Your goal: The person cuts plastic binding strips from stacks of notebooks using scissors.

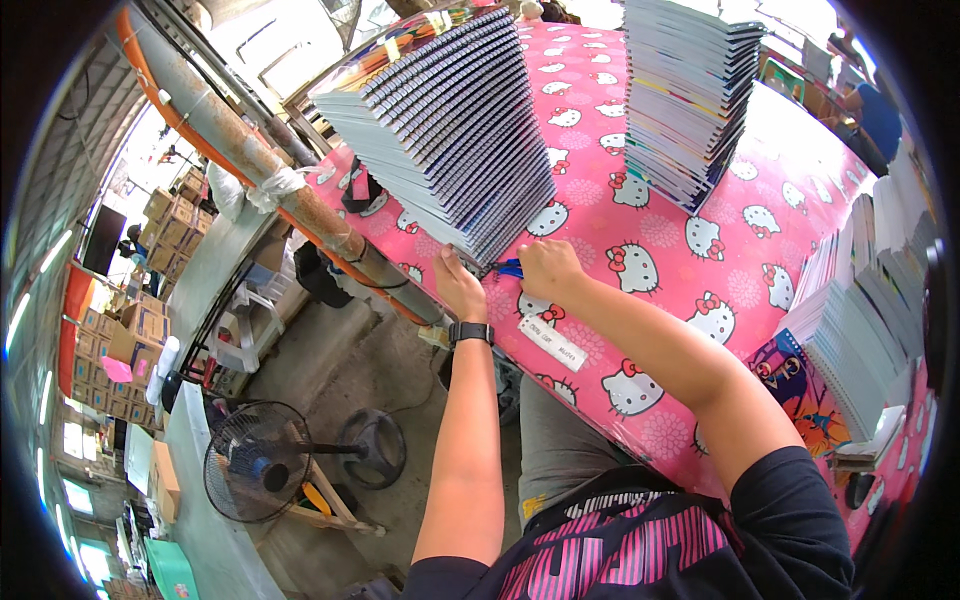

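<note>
Right hand point(552, 270) is closed around a blue-handled tool point(510, 268), whose far end reaches the near lower corner of a tall spiral-bound notebook stack point(460, 150). With twelve straight ahead and that tool as the dial's centre, this stack rises at eleven o'clock. Left hand point(460, 287), between eight and nine, touches the same corner with bent fingers; whether it pinches anything I cannot tell. A dark wristwatch point(471, 333) circles its wrist. Just beside the right hand, at five, a white strip point(553, 342) lies on the pink cat-patterned tablecloth point(665, 240). Another notebook stack point(688, 100) stands between one and two, more piled books point(868, 310) at three, and a colourful-covered notebook point(800, 385) near four. Off the table, at eight, is a black fan point(262, 462); at nine, well away, brown cartons point(180, 232).
</note>
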Tool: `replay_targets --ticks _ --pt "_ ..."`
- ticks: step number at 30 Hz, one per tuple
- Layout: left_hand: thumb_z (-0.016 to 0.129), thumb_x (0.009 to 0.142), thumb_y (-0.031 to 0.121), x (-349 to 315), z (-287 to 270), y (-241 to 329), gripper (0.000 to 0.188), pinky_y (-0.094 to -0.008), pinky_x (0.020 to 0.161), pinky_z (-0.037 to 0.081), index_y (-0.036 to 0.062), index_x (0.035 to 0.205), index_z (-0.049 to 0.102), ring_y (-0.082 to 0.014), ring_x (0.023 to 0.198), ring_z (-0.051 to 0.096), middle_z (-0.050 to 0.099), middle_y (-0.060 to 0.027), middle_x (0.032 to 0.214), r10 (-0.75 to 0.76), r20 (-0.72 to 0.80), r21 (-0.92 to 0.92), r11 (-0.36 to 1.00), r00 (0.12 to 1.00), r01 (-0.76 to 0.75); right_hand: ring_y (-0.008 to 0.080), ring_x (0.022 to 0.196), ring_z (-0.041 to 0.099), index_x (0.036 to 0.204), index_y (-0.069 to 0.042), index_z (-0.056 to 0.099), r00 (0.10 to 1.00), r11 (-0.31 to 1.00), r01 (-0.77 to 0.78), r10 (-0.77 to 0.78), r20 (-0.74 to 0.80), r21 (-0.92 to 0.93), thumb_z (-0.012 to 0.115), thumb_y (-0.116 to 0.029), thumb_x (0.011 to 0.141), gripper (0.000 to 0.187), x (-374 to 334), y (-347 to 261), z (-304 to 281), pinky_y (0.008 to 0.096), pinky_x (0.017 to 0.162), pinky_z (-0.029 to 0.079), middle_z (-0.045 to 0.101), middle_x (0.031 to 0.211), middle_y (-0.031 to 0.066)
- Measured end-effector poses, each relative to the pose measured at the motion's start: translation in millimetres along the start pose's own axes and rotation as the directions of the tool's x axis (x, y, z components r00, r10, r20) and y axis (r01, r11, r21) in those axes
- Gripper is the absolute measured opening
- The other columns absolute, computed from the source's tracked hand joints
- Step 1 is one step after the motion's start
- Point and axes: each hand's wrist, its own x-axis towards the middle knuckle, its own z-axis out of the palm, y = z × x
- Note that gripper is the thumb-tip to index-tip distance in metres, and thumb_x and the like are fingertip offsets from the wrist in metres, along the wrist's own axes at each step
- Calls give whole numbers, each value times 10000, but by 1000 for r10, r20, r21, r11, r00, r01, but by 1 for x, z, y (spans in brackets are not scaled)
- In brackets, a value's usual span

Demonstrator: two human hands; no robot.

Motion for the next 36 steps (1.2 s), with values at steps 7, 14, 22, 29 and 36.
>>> replay_targets --ticks 7,14,22,29,36 --pt "323 976 378 2 -1 0 484 -414 753 425 -42 1036 557 -366 863 558 595 -213 951 27 -9 24 999 1000 -27 221 968 588 1009 -56 587 997 969 -65 51 -62 -239 598 -275 757 334 4 -15 3 380 806 441 618 990 75" --pt "443 941 293 7 -6 -6 366 -401 758 435 -42 1042 548 -342 870 566 596 -208 954 -18 13 17 1000 1000 18 223 992 582 1032 -59 578 998 976 -44 51 28 -212 567 -253 776 321 7 -23 -4 391 816 440 609 1026 87" --pt "610 786 130 -30 -27 1 312 -409 867 424 -26 1049 549 -342 999 536 564 -189 1094 195 223 272 928 955 -253 236 981 593 1027 -56 593 998 988 -53 50 -23 -147 546 -221 794 289 1 -8 -2 429 828 438 613 1028 101" --pt "552 764 55 -30 -26 -4 233 -449 927 383 -4 989 555 -362 1098 485 559 -185 1107 203 257 312 908 945 -280 226 989 588 1028 -64 594 998 978 -57 62 18 -199 547 -236 801 288 3 -20 -6 417 820 440 614 1030 93" --pt "552 771 81 -32 -24 0 181 -463 919 382 -1 933 550 -373 1106 480 560 -196 1082 194 221 309 915 956 -257 226 995 579 1043 -63 578 997 978 -71 77 20 -198 553 -247 803 304 3 -20 -3 399 835 436 608 1039 92"
